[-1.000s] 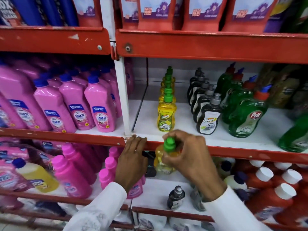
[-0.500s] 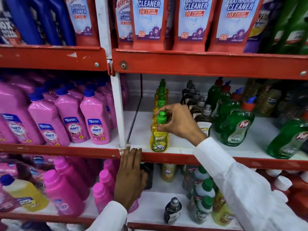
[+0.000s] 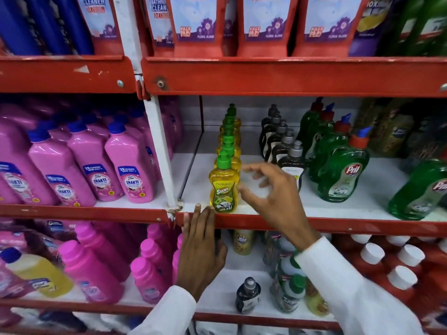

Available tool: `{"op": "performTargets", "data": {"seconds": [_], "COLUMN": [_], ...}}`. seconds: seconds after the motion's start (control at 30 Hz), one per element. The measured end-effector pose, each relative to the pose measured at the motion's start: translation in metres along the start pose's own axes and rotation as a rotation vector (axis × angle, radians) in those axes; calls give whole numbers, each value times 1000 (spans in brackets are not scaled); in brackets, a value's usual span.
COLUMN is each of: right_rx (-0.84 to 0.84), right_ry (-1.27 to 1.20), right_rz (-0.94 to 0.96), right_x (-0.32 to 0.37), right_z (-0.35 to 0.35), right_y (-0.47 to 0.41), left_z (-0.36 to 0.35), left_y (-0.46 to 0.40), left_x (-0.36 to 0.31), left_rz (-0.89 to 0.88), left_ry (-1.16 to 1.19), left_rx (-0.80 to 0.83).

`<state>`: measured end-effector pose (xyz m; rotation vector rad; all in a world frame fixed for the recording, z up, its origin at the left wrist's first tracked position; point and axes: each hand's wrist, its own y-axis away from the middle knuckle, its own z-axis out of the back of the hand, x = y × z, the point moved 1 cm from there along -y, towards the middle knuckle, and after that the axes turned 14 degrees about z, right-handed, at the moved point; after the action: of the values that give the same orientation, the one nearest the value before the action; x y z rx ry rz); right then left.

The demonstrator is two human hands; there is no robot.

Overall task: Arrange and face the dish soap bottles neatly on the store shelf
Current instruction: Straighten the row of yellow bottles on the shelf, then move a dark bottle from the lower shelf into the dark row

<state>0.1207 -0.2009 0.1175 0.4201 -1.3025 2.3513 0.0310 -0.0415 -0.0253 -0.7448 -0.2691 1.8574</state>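
A yellow dish soap bottle [image 3: 223, 189] with a green cap stands upright at the front of the middle shelf [image 3: 314, 209], label facing out. Behind it runs a single-file row of like yellow bottles [image 3: 231, 139]. My right hand [image 3: 268, 192] hovers just right of the front bottle, fingers spread, holding nothing. My left hand [image 3: 200, 247] lies flat against the red shelf lip [image 3: 338, 227], fingertips below the bottle. To the right stand a row of dark bottles [image 3: 287, 151] with grey caps and a row of green bottles [image 3: 338, 160].
Pink bottles [image 3: 79, 170] fill the bay left of the white upright [image 3: 159, 151]. Red cleaner packs [image 3: 263, 25] line the shelf above. The lower shelf holds pink bottles, a small dark bottle [image 3: 248, 294], mixed soap bottles and red bottles [image 3: 391, 267] with white caps.
My right hand lifted a yellow bottle from the lower shelf, set it at the front of the yellow row, then let go. My left hand stayed on the shelf lip.
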Motion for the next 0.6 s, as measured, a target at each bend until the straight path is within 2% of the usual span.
{"op": "performTargets", "data": {"seconds": [0.07,0.23,0.33,0.4,0.6], "right_rx": [49,485,653,685,602], "right_ry": [-45,-97,-94,-52,-32], "right_rz": [-54,-279,-353,-381,-449], "right_x": [-9,-50,-67,-75,-87], "right_z": [2,-32,-60,-76,-94], "right_y": [39,134,168,179,186], "left_z": [-3,-11,-12,-11,-12], "left_y": [1,4,6,7,9], "left_x": [-4,-8,-8,-8,-12], "left_rz": [14,70,64,56,93], "left_ry": [46,72,58,29,12], "left_rx": [0,10,6,9,25]}}
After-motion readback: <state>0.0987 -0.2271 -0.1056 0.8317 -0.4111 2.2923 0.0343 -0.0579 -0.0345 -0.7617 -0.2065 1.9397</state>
